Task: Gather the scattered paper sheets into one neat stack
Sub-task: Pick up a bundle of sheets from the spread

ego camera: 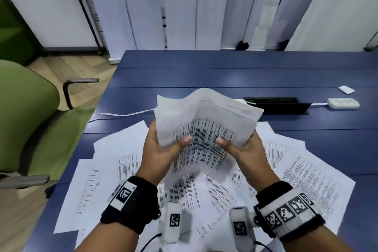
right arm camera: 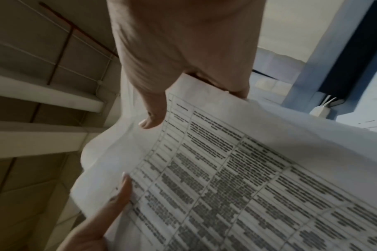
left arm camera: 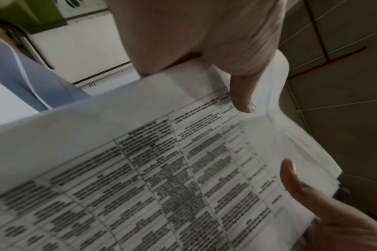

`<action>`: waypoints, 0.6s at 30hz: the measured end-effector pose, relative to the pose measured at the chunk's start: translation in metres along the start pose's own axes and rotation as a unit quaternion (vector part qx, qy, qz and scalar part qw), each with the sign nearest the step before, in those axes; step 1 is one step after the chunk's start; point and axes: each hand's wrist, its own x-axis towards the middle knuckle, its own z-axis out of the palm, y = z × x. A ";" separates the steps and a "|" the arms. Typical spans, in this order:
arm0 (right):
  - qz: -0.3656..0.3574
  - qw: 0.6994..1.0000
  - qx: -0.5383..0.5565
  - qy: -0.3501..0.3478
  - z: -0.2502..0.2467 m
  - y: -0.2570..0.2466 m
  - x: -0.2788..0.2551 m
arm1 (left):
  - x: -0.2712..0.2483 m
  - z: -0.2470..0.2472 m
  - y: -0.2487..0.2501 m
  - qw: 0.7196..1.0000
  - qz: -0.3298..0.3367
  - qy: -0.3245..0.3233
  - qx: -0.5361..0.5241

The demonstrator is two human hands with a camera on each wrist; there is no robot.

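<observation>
A bundle of printed paper sheets (ego camera: pixel 204 120) is held up above the blue table (ego camera: pixel 225 73), tilted, its top edges uneven. My left hand (ego camera: pixel 163 145) grips its left side, thumb on the front page. My right hand (ego camera: pixel 239 147) grips its right side the same way. In the left wrist view the bundle (left arm camera: pixel 140 169) shows a printed table, with my left hand's thumb (left arm camera: pixel 243 95) pressed on it. In the right wrist view the same page (right arm camera: pixel 226 169) lies under my right hand's thumb (right arm camera: pixel 153 115). Several loose sheets (ego camera: pixel 306 174) lie fanned out on the table below.
A black cable hatch (ego camera: pixel 276 104) and a white power strip (ego camera: pixel 343 102) with its cord sit behind the papers. A small white item (ego camera: pixel 346 89) lies at the far right. Green chairs (ego camera: pixel 26 112) stand left of the table. White blinds (ego camera: pixel 204 6) hang behind.
</observation>
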 end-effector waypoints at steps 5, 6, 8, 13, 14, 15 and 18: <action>0.009 0.999 0.005 0.046 -0.022 0.012 0.001 | 0.006 -0.013 -0.015 0.999 -0.038 0.011 0.001; 0.027 0.999 -0.001 0.041 -0.027 0.017 0.000 | 0.006 -0.015 -0.021 0.998 -0.058 0.003 0.009; 0.057 0.998 -0.021 0.000 -0.030 0.027 -0.005 | 0.001 -0.014 -0.030 0.994 -0.105 -0.024 0.022; 0.068 0.998 0.014 0.002 -0.025 0.025 -0.006 | -0.008 -0.002 -0.032 0.994 -0.107 -0.005 0.030; 0.070 0.997 0.026 0.021 -0.029 0.026 -0.003 | -0.006 -0.004 -0.033 0.994 -0.104 0.008 0.020; 0.072 0.996 0.029 0.038 -0.032 0.028 -0.002 | -0.005 -0.005 -0.033 0.994 -0.107 0.009 0.013; 0.109 0.992 -0.011 0.055 -0.034 0.043 -0.006 | -0.008 -0.005 -0.043 0.981 -0.177 -0.065 0.044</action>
